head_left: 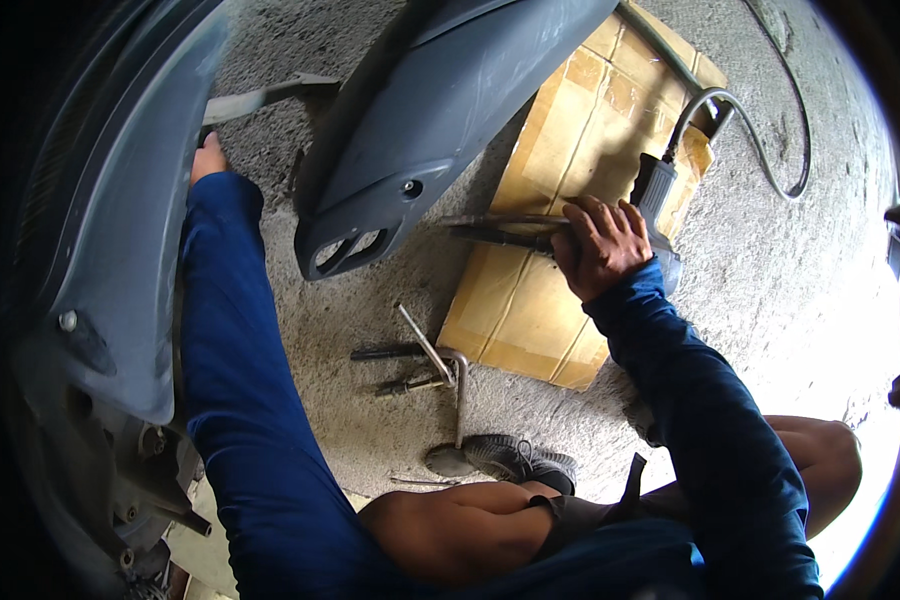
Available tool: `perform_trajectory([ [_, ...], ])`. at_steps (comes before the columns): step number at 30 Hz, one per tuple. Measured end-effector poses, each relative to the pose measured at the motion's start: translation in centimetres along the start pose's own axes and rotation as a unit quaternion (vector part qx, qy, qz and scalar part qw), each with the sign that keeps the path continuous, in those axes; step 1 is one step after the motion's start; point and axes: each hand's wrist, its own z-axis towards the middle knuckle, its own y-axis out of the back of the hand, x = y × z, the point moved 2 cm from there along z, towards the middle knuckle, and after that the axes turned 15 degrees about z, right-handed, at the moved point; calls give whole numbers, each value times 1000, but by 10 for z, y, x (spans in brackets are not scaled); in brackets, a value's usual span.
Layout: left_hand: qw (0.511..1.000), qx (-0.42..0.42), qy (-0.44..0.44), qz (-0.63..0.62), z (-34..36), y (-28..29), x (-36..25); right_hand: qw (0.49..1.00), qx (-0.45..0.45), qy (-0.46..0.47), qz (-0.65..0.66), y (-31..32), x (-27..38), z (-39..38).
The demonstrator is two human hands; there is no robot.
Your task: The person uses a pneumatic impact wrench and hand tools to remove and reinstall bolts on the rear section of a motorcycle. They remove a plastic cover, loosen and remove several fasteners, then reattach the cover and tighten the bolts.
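My left hand (209, 160) reaches behind the edge of a large grey plastic panel (130, 260), which looks like motorbike bodywork. Its fingers are mostly hidden there. My right hand (605, 240) is over a flattened cardboard box (515, 300), its fingers curled down and closed. Two long rod-like tools (500, 235) run from under it to the left; what exactly the fingers grip is hidden. Right beside that hand lies a grey corded power tool (657, 187), its cable curving up from the handle end.
A dark grey plastic body panel (410, 150) with slots and a bolt extends from the top centre. Bent metal bars and wrench-like tools (440, 365) lie on the rough concrete (340, 400) near my shoe (495, 457). Metal machine parts (135, 500) fill the lower left. A cable (805, 150) loops at upper right.
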Motion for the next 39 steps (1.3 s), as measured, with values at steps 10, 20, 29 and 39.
perform_trajectory([
  [10,994,-75,53,-66,30,-59,12,1000,-3,5,6,-1,-2,-1],
  [20,996,-42,-50,-62,65,-84,12,1000,-10,13,18,-3,-5,-1],
  [29,992,49,-47,-102,-90,-3,8,1000,-18,5,3,-6,-7,-4],
  [39,937,160,-169,-260,-278,149,45,1000,-27,5,-3,-14,-9,-11],
])
